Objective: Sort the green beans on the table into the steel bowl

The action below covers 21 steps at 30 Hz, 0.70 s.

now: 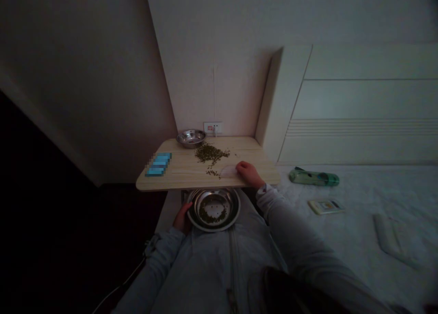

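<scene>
Green grains [207, 153], heaped within tabletop [178, 176] edges, bowl [236, 209] below (left hand [182, 219] holding)

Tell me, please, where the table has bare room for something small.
Bare tabletop shows between the blue item and the seeds, and at the back right, beyond the right hand. It is crowded in the middle with seeds, back left with the small bowl, and front right with that hand and a pale sheet.
</scene>
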### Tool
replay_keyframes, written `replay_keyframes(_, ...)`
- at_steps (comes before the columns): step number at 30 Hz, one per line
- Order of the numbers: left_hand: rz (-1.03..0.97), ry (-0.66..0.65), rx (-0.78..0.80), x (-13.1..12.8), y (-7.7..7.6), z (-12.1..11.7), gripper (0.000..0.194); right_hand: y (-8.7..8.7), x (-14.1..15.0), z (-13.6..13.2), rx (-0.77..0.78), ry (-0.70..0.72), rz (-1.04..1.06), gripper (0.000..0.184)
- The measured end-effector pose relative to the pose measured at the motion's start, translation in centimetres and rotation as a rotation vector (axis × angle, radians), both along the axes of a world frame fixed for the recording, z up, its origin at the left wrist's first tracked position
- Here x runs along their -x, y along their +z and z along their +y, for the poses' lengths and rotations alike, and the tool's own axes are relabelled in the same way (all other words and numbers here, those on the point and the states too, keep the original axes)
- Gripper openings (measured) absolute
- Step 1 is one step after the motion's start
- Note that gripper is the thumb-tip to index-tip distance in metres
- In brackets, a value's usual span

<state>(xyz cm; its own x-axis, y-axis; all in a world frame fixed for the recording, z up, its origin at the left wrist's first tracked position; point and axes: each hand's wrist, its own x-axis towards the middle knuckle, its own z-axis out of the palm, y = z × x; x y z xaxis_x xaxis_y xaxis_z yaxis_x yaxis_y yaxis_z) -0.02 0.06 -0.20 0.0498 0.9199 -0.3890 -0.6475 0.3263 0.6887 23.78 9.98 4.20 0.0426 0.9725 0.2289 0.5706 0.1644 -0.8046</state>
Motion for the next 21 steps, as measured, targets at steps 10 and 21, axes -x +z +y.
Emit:
replay_keyframes(10,0.007,0.026,0.038,0.01,0.06,0.11,0.016,0.34,0.24,-0.31,0.005,0.017,-0.056,0.017)
replay_keyframes(21,0.001,0.01,0.031,-0.05,0.14,-0.07,0.015,0.58,0.26,-0.45,0.037,0.037,-0.089,0.015)
